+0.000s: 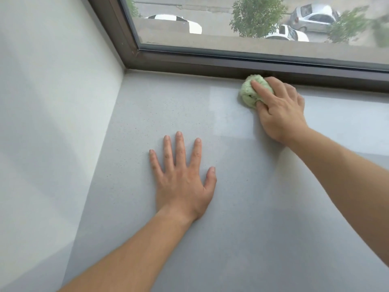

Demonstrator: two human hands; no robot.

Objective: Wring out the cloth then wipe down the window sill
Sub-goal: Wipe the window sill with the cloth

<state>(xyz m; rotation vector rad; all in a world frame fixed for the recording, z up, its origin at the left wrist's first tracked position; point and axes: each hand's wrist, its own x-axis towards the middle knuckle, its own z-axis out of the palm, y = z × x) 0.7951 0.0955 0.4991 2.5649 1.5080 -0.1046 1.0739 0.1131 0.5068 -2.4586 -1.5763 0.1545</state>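
A balled-up pale green cloth (248, 93) lies on the grey speckled window sill (160, 110), right against the dark window frame. My right hand (280, 110) grips the cloth, with the forefinger laid over its top and the thumb curled under its near side. Most of the cloth's right part is hidden under that hand. My left hand (183, 178) rests flat on the sill with fingers spread, nearer to me and to the left of the cloth, holding nothing.
The dark brown window frame (210, 64) runs along the sill's far edge and up the left corner. A white wall (52, 102) bounds the sill on the left. Through the glass I see parked cars and trees below.
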